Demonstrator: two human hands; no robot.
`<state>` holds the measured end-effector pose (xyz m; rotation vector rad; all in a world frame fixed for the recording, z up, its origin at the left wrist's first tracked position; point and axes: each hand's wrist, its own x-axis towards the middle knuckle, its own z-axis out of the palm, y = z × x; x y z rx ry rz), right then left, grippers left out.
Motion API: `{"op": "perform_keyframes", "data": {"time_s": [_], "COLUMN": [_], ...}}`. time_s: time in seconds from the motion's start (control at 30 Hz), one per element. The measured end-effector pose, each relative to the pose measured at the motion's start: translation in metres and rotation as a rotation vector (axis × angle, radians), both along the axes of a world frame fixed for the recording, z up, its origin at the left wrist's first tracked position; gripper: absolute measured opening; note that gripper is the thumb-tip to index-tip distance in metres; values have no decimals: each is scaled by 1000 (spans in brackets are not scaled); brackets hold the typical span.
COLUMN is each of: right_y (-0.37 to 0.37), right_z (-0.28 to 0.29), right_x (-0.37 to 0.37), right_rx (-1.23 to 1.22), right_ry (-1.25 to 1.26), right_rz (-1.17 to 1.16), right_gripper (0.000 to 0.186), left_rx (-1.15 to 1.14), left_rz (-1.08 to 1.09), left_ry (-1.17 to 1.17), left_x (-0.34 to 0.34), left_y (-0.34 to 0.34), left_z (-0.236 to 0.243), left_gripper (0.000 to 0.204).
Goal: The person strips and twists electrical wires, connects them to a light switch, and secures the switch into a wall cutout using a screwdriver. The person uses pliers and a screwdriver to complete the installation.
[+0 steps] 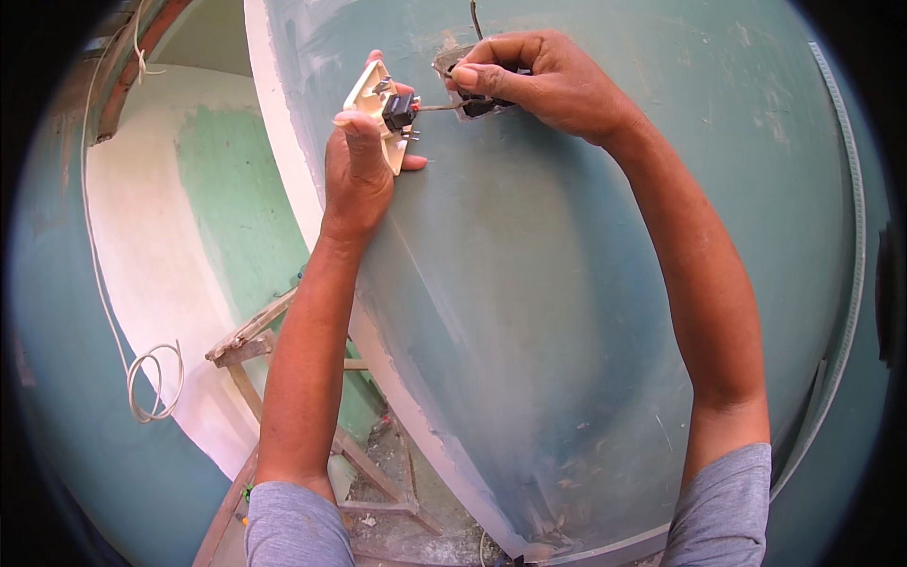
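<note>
My left hand (362, 175) grips a cream wall switch plate (392, 151) by its edges, tilted so its back faces right. A black switch block (399, 111) and metal prongs stick out from that back. A thin wire (437, 108) runs from the block to a square hole in the wall, where a dark wall box (475, 106) sits. My right hand (543, 83) is at this hole, thumb and forefinger pinched together over its upper left part. What they pinch is too small to make out. The fingers partly cover the box.
Around the box stretches a blue-green painted wall (529, 283) with a pale left edge. Further left, a doorway shows a white and green wall (222, 189) and a wooden frame (244, 340). A coiled white cable (156, 383) hangs at the left. A dark cable (475, 19) comes down above the box.
</note>
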<state>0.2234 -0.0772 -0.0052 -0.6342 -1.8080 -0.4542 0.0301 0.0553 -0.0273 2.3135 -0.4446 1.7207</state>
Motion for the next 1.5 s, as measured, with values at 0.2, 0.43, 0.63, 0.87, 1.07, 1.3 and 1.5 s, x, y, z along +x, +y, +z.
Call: {"op": "perform_keyframes", "data": {"time_s": [0.2, 0.43, 0.63, 0.87, 1.07, 1.3, 1.5], "right_y": [10, 0, -16, -10, -7, -11, 1], "right_z": [5, 3, 5, 5, 7, 7, 4], "right_x": [0, -7, -18, -15, -12, -12, -7], "right_rx": [-25, -81, -153, -167, -169, -255, -106], "right_ry": [-15, 61, 66, 95, 69, 87, 30], "right_rz": [-94, -123, -149, -123, -88, -47, -94], "right_gripper": [27, 20, 27, 21, 22, 23, 20], "left_rx": [5, 42, 55, 86, 113, 86, 96], "left_rz": [-19, -127, -147, -33, -147, 8, -8], "left_ry": [11, 23, 28, -34, -48, -114, -122], "left_x": [2, 1, -1, 2, 4, 4, 5], "left_y": [2, 7, 12, 4, 16, 0, 3], "left_z": [-1, 1, 1, -3, 0, -8, -7], "left_gripper": [129, 116, 115, 137, 124, 138, 137]}}
